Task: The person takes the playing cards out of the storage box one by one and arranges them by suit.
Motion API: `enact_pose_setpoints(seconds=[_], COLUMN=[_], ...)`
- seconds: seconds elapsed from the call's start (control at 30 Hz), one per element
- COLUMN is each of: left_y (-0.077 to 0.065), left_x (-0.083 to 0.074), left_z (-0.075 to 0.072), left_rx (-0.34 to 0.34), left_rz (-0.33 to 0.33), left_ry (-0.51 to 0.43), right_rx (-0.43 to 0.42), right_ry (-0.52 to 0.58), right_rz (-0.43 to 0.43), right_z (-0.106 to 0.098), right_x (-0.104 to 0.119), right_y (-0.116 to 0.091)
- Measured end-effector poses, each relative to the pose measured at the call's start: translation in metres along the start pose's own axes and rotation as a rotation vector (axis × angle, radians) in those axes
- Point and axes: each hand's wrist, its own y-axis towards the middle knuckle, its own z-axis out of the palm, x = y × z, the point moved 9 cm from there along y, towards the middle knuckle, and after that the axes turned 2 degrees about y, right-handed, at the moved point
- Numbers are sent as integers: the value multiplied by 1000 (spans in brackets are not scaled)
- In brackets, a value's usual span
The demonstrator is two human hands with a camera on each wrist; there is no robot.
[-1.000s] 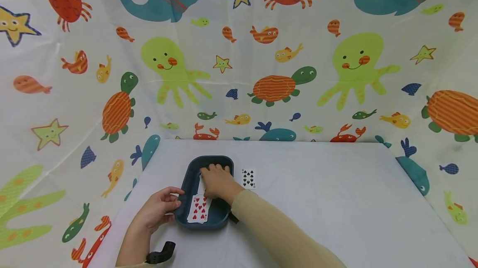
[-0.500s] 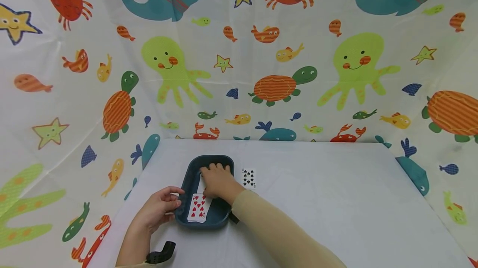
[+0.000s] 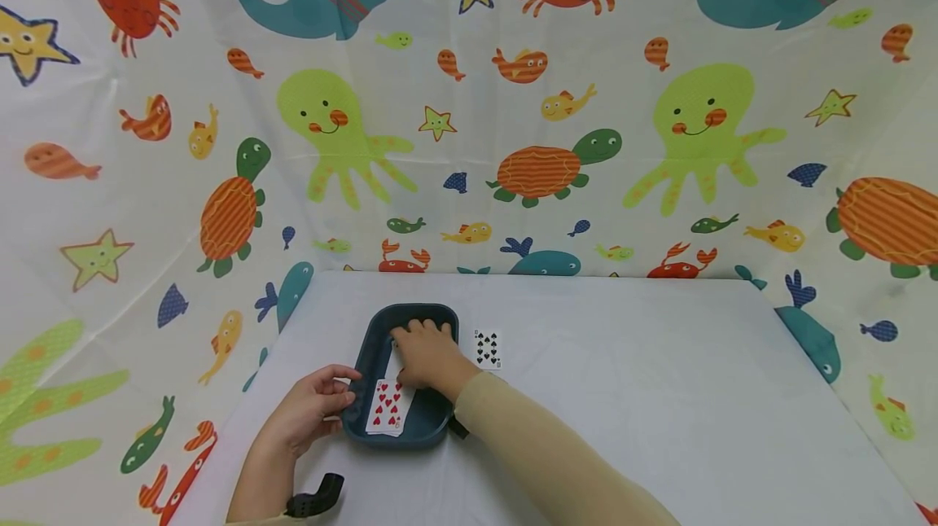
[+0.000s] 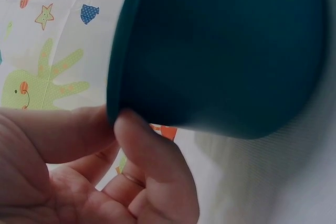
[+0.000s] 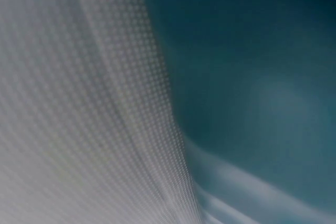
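Observation:
A dark blue oval tray stands on the white table, left of the middle in the head view. My left hand pinches its left rim between thumb and finger; the left wrist view shows the tray wall close up, with my thumb on the rim. Inside the tray, a hearts playing card lies face up on other cards at the near end. My right hand reaches into the far half, fingers spread over a white card. Its fingertips are hidden, so I cannot tell whether they grip that card.
A spades playing card lies face up on the white table, just right of the tray. Behind the table hangs a cloth printed with sea animals. The right wrist view is mostly blurred table cloth and tray side.

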Motion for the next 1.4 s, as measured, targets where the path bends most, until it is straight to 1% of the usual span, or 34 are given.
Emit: enact_pose_setpoints(seconds=[0.3, 0.57, 0.7, 0.93, 1.23, 1.4], left_y=[0, 1, 2, 1, -1, -2], left_x=[0, 2, 3, 2, -1, -2], left_z=[1, 3, 3, 3, 1, 1], left_rx=[2, -6, -5, -5, -11, -7], left_rz=[5, 0, -2, 3, 10, 13], left_ry=[-11, -4, -2, -8, -3, 1], right_rx=[-3, -7, -6, -21, -52, -48], right_ry=[20, 8, 21, 67, 30, 60], right_rz=[13, 32, 26, 11, -40, -22], right_z=[-2, 0, -2, -11, -15, -16], right_x=[-3, -7, -5, -1, 5, 4], right_y=[-1, -1, -3, -8, -3, -2])
